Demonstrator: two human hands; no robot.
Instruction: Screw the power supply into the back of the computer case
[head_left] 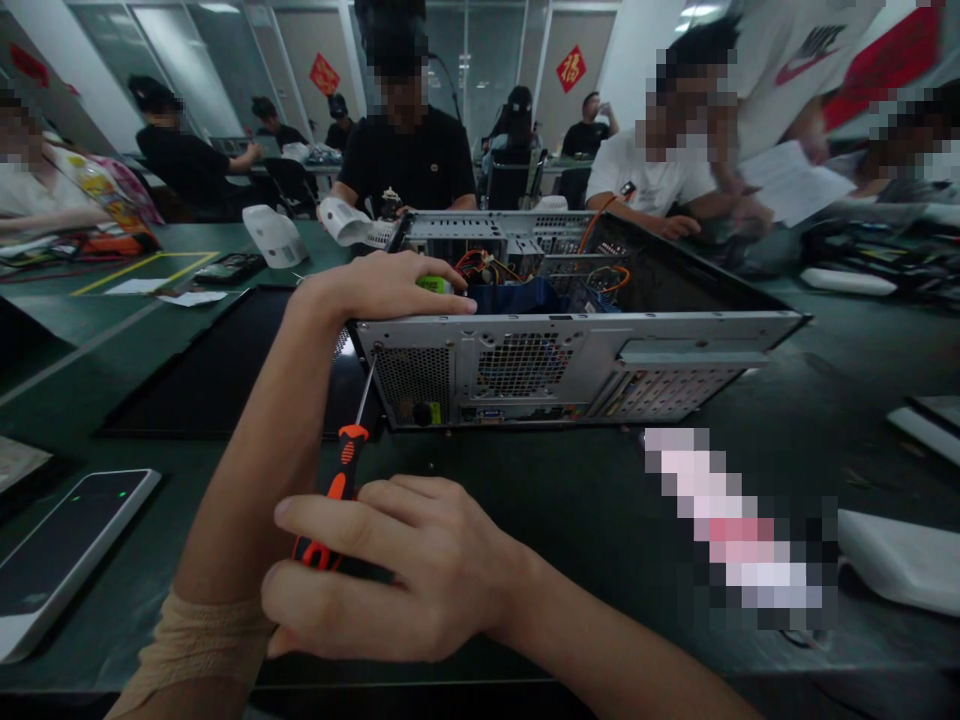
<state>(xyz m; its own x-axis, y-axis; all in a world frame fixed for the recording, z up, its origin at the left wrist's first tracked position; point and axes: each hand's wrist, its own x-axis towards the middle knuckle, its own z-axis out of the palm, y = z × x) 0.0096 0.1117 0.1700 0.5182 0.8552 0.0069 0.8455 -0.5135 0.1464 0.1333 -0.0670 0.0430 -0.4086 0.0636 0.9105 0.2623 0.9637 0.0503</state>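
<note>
My right hand point(420, 570) is closed around the handle of an orange and black screwdriver point(346, 455). The screwdriver's shaft slants up, its tip at the upper left corner of the rear panel of a desktop computer case point(596, 340). Over the top left edge of this case lies my left hand point(390, 280), fingers stretched toward the interior. Beside those fingers a green label point(433, 285) shows on a part inside. Wires and a dark blue part point(517, 297) are visible in the opened case, which lies on its side.
A black side panel point(202, 370) lies left of the case. Nearer on the left is a white-framed device point(75, 550); a white object point(900, 555) sits at right. White cameras point(274, 237) stand behind. Across the table point(525, 500) sit a person in black point(409, 150) and others.
</note>
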